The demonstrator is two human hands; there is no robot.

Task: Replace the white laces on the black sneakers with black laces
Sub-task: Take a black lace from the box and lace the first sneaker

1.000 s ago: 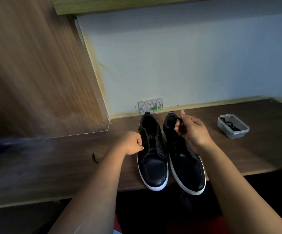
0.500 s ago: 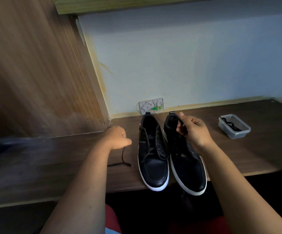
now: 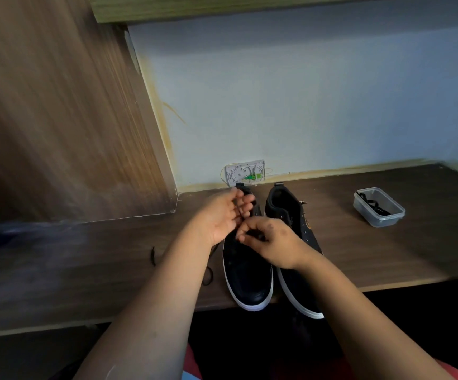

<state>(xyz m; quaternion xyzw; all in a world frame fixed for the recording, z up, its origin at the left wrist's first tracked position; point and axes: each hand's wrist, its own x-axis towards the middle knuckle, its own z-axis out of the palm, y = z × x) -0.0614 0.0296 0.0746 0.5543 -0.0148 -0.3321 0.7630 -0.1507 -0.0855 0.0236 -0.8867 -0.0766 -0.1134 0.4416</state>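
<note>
Here we count two black low-top sneakers with white soles, side by side on the dark brown wooden desk [image 3: 387,256], toes toward us and hanging a little past the front edge. The left sneaker [image 3: 248,281] sits under both of our hands; the right sneaker [image 3: 291,212] lies just beside it, touching or nearly so, with a small round tan emblem on its outer side whose writing is too small for us to read. Our left hand [image 3: 222,215] is palm-up over the heel end of the left sneaker, fingers partly curled, and a thin black lace [image 3: 238,208] runs across them; our right hand [image 3: 270,239] is over the same shoe's eyelet area, thumb and fingertips pinched together, seemingly on that lace, though we cannot tell the exact hold. One loose end of black lace [image 3: 208,275] trails onto the desk left of the shoe, and one short black scrap [image 3: 153,256] lies apart, further left. One clear rectangular plastic tub [image 3: 378,207] stands well to the right, holding a tangle of black lace [image 3: 373,205]. One white wall box with a green connector [image 3: 245,175] sits against the pale blue wall [image 3: 304,91] behind the shoes; we see no legible print on it. A brown wood-grain panel [image 3: 58,119] rises at the left.
</note>
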